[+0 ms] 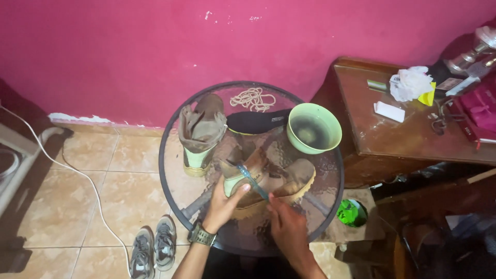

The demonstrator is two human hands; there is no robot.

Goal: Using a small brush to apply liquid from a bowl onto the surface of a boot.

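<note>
a deep pink wall (155, 46) fills the upper part of the frame, with a few small chipped white spots near the top middle and a flaking strip where it meets the floor at the left. the floor (103, 170) in the lower left is laid with glossy beige tiles with darker joints. a round glass table (170, 170) with a dark metal rim stands in the middle of the frame. just beside it at the right stands a brown wooden cabinet (372, 139) with a worn, shiny top. light is dim and even, darker toward the lower right.
</note>
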